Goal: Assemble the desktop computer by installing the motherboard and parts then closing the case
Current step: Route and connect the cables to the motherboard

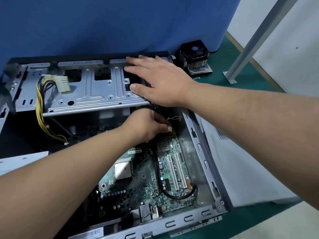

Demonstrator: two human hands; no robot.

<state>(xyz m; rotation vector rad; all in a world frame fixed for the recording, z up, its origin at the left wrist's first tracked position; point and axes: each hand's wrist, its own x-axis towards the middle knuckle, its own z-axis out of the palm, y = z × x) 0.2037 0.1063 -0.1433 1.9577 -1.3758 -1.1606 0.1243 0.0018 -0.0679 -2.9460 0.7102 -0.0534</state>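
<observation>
The open grey computer case lies on the table with the green motherboard inside it. My left hand reaches down at the board's far edge and pinches a small connector on thin wires. My right hand lies with straight fingers on the raised metal drive bracket at the back of the case, over black cables. A bare silver CPU sits in its socket. A white power connector with yellow and black wires rests on the bracket at the left.
A black CPU cooler with fan stands behind the case at the right, a few small screws beside it. A white side panel lies right of the case. A blue partition stands behind; a metal leg rises at right.
</observation>
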